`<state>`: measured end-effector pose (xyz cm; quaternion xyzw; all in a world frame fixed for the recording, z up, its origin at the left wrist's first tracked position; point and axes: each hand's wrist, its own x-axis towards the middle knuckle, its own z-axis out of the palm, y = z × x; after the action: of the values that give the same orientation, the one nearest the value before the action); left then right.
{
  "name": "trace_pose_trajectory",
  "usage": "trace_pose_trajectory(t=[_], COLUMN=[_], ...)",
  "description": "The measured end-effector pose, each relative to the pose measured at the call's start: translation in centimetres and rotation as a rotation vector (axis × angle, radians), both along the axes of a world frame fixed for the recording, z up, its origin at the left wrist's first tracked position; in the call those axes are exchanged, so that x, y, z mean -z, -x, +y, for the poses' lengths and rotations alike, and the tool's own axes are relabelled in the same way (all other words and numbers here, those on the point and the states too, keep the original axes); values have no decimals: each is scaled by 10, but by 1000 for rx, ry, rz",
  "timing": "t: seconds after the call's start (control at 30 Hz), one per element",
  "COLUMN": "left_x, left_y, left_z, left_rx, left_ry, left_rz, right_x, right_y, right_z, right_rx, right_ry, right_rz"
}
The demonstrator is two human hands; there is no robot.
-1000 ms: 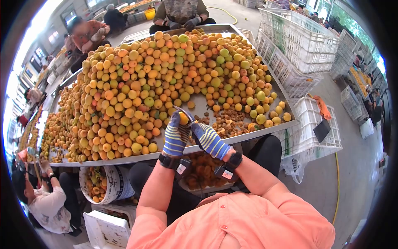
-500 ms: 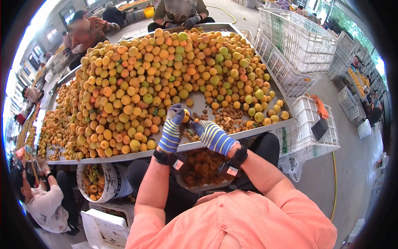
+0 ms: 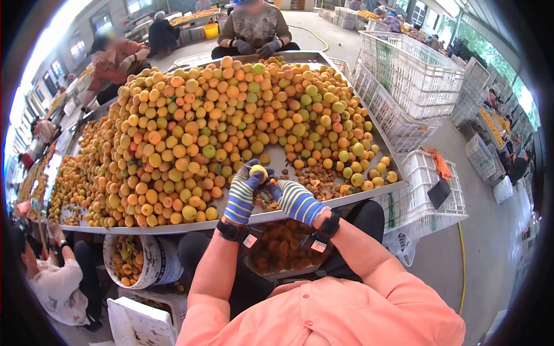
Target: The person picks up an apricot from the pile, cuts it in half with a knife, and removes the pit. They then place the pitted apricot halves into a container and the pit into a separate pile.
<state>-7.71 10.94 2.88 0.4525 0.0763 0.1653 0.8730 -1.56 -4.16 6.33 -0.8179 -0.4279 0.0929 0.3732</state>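
My left hand [image 3: 243, 193], in a blue-and-yellow striped glove, grips a yellow apricot [image 3: 258, 171] over the near edge of a metal table [image 3: 277, 154]. My right hand [image 3: 293, 199], in a matching glove, meets it at the fruit; whether a knife is in it cannot be told. A big heap of apricots [image 3: 219, 115] covers the table beyond my hands. Brown pits and scraps [image 3: 314, 175] lie on the table just right of them. A container of cut apricots [image 3: 283, 245] sits below my wrists, under the table's edge.
A bucket of apricots [image 3: 135, 259] stands at lower left beside a seated person [image 3: 55, 282]. Other people [image 3: 254, 29] sit at the table's far side. Stacked white crates [image 3: 415, 75] and a low crate [image 3: 430, 187] stand on the right, by open concrete floor.
The view has shifted slightly. My hands have stayed together on the apricot, which now sits turned up at my left fingertips.
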Motion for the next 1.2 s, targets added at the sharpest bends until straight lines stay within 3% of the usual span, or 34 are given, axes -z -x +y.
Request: trace_pose_trajectory(t=[0.03, 0.17, 0.27, 0.4, 0.53, 0.57, 0.6, 0.67, 0.73, 0.8, 0.9, 1.0, 1.1, 1.2], left_x=[2, -4, -3, 6, 0, -4, -6, -11, 3, -5, 13, 24, 19, 3], left_y=[-3, -4, -1, -3, -3, -5, -6, -2, -6, -1, -2, -2, -7, -6], left_z=[2, -6, -11, -6, 0, 1, -1, -4, -15, -25, -21, -13, -15, -13], left_rx=[-55, 54, 223, 218, -74, -134, -157, -107, -46, 171, 143, 182, -61, -169], left_ry=[-87, 191, 672, 463, -236, -475, -550, -418, 102, 570, 694, 675, 183, -211], left_rz=[34, -230, -89, -147, 160, 166, 64, 147, -123, -83, -38, -12, -27, 137], right_x=[2, 2, -2, 0, -3, 1, 5, 10, 9, 6, 10, 15, 5, 7], right_y=[-2, 1, 7, 11, 5, 0, -5, -8, -6, 2, 6, 8, 6, 3], right_z=[-1, -1, 3, 3, -5, -7, -8, -11, -12, -13, -13, -14, -17, -19], right_rx=[-11, 42, 111, 136, 82, 58, 36, 27, 33, 91, 97, 96, 56, 35], right_ry=[-3, -40, -27, 14, 0, -38, -75, -101, -107, -62, 83, 122, 35, -17], right_rz=[-21, -33, -47, -76, -24, -32, -40, 12, 18, 128, 35, 30, 71, 30])
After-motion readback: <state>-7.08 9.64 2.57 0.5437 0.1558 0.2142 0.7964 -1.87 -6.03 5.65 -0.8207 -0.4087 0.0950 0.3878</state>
